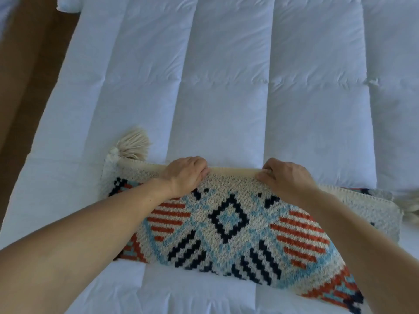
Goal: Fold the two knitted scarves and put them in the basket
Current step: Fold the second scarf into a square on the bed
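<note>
A knitted scarf [229, 227] with a cream ground, navy diamonds, light blue patches and rust-red stripes lies folded in layers across the near part of the bed. A cream tassel [133, 143] sticks out at its far left corner, and another tassel [410, 203] shows at the right edge. My left hand [186, 174] grips the scarf's far cream edge left of centre. My right hand [284, 176] pinches the same edge to the right. Between the hands the edge is pulled taut and slightly lifted. No second scarf or basket is in view.
The scarf rests on a white quilted duvet [226, 75] that fills most of the view. A brown wooden floor [27, 64] runs along the bed's left side. A white pillow corner [68, 5] shows at the top left.
</note>
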Motion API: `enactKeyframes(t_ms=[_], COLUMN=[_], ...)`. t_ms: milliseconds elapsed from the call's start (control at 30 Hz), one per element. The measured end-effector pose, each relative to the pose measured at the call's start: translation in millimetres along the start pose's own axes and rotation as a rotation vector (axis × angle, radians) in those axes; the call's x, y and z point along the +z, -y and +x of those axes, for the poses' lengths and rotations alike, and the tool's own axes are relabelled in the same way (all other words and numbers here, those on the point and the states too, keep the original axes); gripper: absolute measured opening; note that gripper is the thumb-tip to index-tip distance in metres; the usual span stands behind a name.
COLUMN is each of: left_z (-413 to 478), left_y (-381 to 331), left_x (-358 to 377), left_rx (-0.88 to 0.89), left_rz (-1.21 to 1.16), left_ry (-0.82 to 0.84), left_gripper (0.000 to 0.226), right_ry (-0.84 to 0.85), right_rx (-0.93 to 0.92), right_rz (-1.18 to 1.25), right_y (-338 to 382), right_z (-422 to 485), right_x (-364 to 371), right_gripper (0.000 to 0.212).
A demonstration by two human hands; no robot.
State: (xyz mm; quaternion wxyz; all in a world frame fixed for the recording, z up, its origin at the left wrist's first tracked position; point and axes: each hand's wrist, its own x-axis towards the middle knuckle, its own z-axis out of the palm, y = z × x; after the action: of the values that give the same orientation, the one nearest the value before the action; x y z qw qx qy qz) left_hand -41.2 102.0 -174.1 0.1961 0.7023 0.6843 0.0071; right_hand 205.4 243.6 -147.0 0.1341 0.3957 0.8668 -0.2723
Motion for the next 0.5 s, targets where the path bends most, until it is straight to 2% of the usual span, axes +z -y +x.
enactKeyframes(t_ms=[67,167,267,333,400,500], left_z=[-2,1,-5,-15,-28,-47], left_y=[-2,-8,-10,-11,-19,-40], left_x=[5,14,21,24,28,38], left_rx=[0.007,-0.069,-0.149,-0.168,-0.15,-0.15], left_rz=[0.055,0.151,0.19,0.183,0.184,0.147], left_ry=[-0.011,0.083,-0.018,-0.055,-0.071,-0.094], left_gripper=[0.033,0.039,0.057,0.066,0.069,0.068], right_ry=[0.018,0.051,-0.176,-0.261,-0.243,-0.091], right_rx=[-0.008,-0.042,-0.037,-0.03,-0.096,-0.268], right_rz=[-0.022,-0.097,-0.177,-0.225,-0.251,-0.213], right_y=[-2,-11,-16,-7,16,66], right_z=[4,2,-8,-18,-30,-47], right_x=[8,32,43,40,44,69], right_gripper=[0.036,0.044,0.056,0.068,0.077,0.08])
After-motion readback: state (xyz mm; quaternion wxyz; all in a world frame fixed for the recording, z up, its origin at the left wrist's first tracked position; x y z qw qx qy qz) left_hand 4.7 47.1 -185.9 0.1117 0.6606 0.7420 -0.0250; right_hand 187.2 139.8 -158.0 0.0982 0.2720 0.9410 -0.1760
